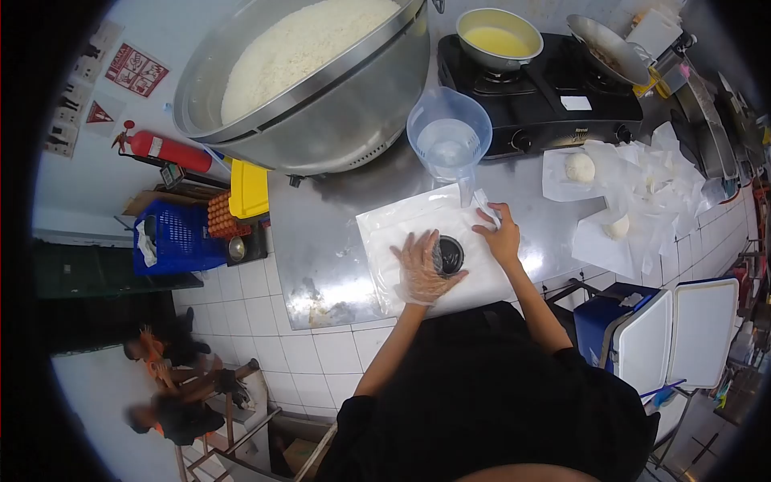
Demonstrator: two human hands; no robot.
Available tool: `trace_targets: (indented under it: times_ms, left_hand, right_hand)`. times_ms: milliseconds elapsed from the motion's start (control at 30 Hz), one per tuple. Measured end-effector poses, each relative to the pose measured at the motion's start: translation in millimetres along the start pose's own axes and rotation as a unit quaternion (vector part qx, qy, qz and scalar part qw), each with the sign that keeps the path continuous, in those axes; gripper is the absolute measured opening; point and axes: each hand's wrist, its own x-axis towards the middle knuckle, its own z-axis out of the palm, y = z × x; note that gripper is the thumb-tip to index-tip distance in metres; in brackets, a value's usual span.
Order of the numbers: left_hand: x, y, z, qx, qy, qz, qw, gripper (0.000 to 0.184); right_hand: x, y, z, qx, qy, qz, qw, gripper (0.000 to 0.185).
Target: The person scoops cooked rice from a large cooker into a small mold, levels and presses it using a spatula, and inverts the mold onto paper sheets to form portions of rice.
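A stack of white paper sheets (384, 227) lies on the steel table in front of me, its surface glossy in places. On it sits a small round black dish or mould (451, 256). My left hand (424, 269), in a clear plastic glove, lies spread on the sheets against the left side of the black round thing. At the upper right corner of the stack, my bare right hand (501, 238) has thumb and fingers pinched around a turned-up sheet edge. Beyond the sheets stands a clear plastic jug (450, 149) of water.
A large steel pot (337, 132) full of rice stands at the back left. Behind the jug, a gas stove (522, 120) carries a pan (502, 40) of yellow liquid and a wok (606, 52). White balls (580, 168) on crumpled paper lie right. Two people sit lower left.
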Motion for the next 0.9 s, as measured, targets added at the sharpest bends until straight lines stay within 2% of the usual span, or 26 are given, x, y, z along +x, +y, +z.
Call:
trace_targets:
  times_ms: [67,167,367,467,567,667,767,900]
  left_hand:
    - [-9,-3,-1,-0.007,0.001,0.003,1.000,0.099]
    - [2,-8,3,-0.034,-0.012,-0.015,0.999,0.093]
    - [-9,-7,-2,-0.051,-0.069,0.035,0.996,0.090]
    - [-3,-4,-12,-0.042,-0.094,0.035,0.994,0.093]
    - [-9,-11,1,-0.071,-0.020,0.067,0.995,0.096]
    - [3,5,-24,-0.009,-0.093,0.086,0.992,0.098]
    - [0,4,-27,0.007,-0.108,0.072,0.992,0.092]
    - [-3,-4,-11,-0.077,-0.086,0.083,0.990,0.085]
  right_hand:
    - [-6,-6,-1,-0.001,-0.001,0.034,0.999,0.048]
    - [3,3,3,0.023,0.030,-0.031,0.999,0.046]
    - [0,19,7,-0.009,0.032,-0.045,0.998,0.042]
    - [-2,17,0,0.179,-0.054,-0.006,0.982,0.041]
    - [-11,-4,-25,0.296,-0.176,0.057,0.937,0.044]
    - [-15,-8,-35,0.296,-0.218,0.090,0.926,0.048]
    - [-15,-3,-32,0.267,-0.176,0.076,0.944,0.052]
    - [-10,2,-37,0.269,-0.174,0.168,0.932,0.048]
